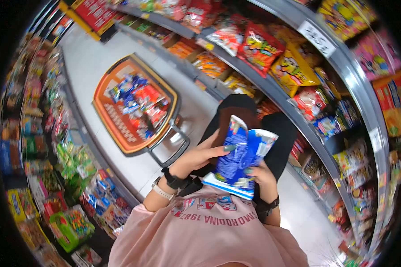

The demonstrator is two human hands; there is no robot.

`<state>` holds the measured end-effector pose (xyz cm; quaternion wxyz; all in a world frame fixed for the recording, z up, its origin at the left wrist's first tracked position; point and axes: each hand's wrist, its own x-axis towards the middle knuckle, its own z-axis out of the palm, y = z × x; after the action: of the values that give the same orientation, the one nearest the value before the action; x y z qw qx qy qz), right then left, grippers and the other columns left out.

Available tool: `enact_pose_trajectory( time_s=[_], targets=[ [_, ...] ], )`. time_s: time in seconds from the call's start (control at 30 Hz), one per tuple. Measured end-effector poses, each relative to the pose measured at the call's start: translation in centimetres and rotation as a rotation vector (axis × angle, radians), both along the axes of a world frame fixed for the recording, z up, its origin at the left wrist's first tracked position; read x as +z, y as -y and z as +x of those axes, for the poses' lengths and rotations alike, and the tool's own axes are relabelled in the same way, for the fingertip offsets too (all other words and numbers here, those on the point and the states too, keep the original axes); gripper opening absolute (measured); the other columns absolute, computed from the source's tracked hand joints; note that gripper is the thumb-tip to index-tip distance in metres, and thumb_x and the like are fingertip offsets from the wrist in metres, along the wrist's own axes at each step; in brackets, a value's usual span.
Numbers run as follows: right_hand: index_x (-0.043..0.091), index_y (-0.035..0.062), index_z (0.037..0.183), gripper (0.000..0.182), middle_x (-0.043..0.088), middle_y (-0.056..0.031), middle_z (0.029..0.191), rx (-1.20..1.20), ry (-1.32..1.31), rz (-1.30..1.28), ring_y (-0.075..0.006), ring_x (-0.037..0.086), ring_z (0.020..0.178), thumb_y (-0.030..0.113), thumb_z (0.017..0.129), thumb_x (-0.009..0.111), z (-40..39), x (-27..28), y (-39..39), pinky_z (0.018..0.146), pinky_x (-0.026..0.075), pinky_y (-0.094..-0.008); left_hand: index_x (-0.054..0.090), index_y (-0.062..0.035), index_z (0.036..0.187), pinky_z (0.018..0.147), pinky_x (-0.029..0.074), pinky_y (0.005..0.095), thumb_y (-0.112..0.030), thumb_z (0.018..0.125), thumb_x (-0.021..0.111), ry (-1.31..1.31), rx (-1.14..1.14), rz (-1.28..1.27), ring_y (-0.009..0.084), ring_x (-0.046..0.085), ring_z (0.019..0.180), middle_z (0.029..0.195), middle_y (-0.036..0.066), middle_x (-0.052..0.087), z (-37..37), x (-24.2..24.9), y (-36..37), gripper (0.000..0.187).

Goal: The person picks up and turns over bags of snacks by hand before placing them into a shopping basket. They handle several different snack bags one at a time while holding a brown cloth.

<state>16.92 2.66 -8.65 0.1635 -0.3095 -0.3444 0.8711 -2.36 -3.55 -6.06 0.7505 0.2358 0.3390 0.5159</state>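
In front of my knees I hold two shiny blue candy bags point(231, 162), overlapping, with white sealed ends. My left hand point(205, 153) is closed around the left edge, its thumb with dark nail polish pressed on the printed face. From the other side my right hand point(263, 175) grips the right edge of the bags, its thumb on the front and the other fingers mostly hidden behind. The white-and-blue lower end of one bag points toward my pink shirt, and the upper ends spread apart.
An orange shopping basket point(113, 127) with a dark handle stands on the pale floor ahead left, holding several blue and red packets point(140, 100). Shelves of bagged sweets point(260, 49) curve along the right. Another packed shelf point(75, 164) lines the left. A red sign point(93, 18) stands at the far end.
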Motion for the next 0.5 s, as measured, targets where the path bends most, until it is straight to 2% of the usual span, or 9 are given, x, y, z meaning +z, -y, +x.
enact_pose_trajectory(
  time_s=[0.07,0.13,0.2,0.27,0.33,0.4,0.43,0.47,0.5],
  targets=[
    [0.04,-0.0002,0.11,0.058,0.051,-0.009,0.101,0.125,0.01,0.122,-0.0161,0.051,0.09,0.01,0.06,0.068,-0.9,0.6,-0.2,0.08,0.041,-0.0308,0.01,-0.0037,0.129,0.093,0.024,0.0284,-0.017,0.078,0.051,-0.047,0.107,-0.074,0.0156,0.029,0.113,0.125,0.01,0.028,0.3,0.0,0.1,0.066],
    [0.04,-0.0002,0.109,0.057,0.051,-0.0081,0.102,0.014,-0.074,0.14,-0.0163,0.051,0.09,0.012,0.061,0.068,-1.8,1.3,0.6,0.081,0.04,-0.0308,0.021,-0.0017,0.125,0.088,0.032,0.0276,-0.015,0.079,0.05,-0.261,0.197,-0.167,0.0152,0.039,0.105,0.117,0.011,0.038,0.5,-0.5,0.4,0.056],
    [0.04,-0.0007,0.109,0.057,0.052,-0.0092,0.1,-0.066,-0.06,0.207,-0.0173,0.051,0.089,0.017,0.063,0.068,-2.4,1.3,1.4,0.08,0.04,-0.0306,0.033,-0.0015,0.117,0.082,0.038,0.0273,-0.019,0.084,0.04,-0.193,0.302,-0.167,0.0139,0.048,0.093,0.107,0.008,0.048,1.4,-0.3,1.0,0.038],
    [0.033,-0.0028,0.115,0.067,0.049,-0.0162,0.104,-0.161,0.085,0.491,-0.0233,0.047,0.096,0.023,0.064,0.067,-2.6,1.3,1.8,0.085,0.035,-0.0327,0.037,-0.0014,0.113,0.083,0.037,0.029,-0.022,0.086,0.037,-0.309,0.269,0.032,0.0146,0.048,0.093,0.105,0.008,0.048,0.3,-3.3,2.1,0.034],
    [0.021,-0.0042,0.121,0.08,0.035,-0.0238,0.115,-0.27,0.262,0.88,-0.0307,0.035,0.108,0.029,0.064,0.066,-2.1,2.3,1.6,0.092,0.027,-0.0348,0.034,-0.0018,0.117,0.084,0.037,0.0306,-0.023,0.085,0.038,-0.08,0.416,-0.128,0.0169,0.046,0.097,0.11,0.011,0.045,0.3,-4.4,1.8,0.039],
    [0.011,-0.0034,0.125,0.089,0.02,-0.0251,0.124,-0.244,0.346,1.048,-0.0344,0.023,0.116,0.032,0.064,0.065,-1.7,2.1,2.5,0.095,0.019,-0.0351,0.029,-0.0045,0.123,0.086,0.035,0.0317,-0.026,0.084,0.041,-0.36,0.586,-0.204,0.0206,0.044,0.101,0.117,0.015,0.038,1.3,-3.3,1.2,0.046],
    [0.012,-0.0031,0.126,0.089,0.015,-0.025,0.126,-0.246,0.331,1.061,-0.0342,0.019,0.117,0.032,0.064,0.066,-1.3,1.8,2.7,0.096,0.017,-0.0346,0.03,-0.0034,0.122,0.088,0.033,0.0315,-0.022,0.082,0.044,-0.393,0.648,-0.204,0.0218,0.041,0.104,0.12,0.016,0.035,1.8,-3.2,1.1,0.046],
    [0.015,-0.0024,0.125,0.082,0.02,-0.0213,0.126,-0.243,0.208,0.971,-0.0286,0.026,0.115,0.026,0.066,0.065,-0.9,2.0,2.5,0.095,0.022,-0.0333,0.032,-0.0023,0.121,0.089,0.031,0.0312,-0.019,0.08,0.048,-0.428,0.716,-0.208,0.0229,0.039,0.108,0.122,0.016,0.031,2.1,-3.3,1.2,0.047],
    [0.017,-0.0019,0.125,0.077,0.025,-0.0179,0.124,-0.255,0.054,0.668,-0.0245,0.03,0.112,0.021,0.068,0.064,-0.5,2.8,2.6,0.092,0.026,-0.0319,0.032,-0.0042,0.121,0.092,0.028,0.0327,-0.016,0.08,0.048,-0.876,0.64,-0.01,0.0249,0.033,0.112,0.126,0.017,0.023,2.0,-3.8,1.5,0.046]
  ],
)
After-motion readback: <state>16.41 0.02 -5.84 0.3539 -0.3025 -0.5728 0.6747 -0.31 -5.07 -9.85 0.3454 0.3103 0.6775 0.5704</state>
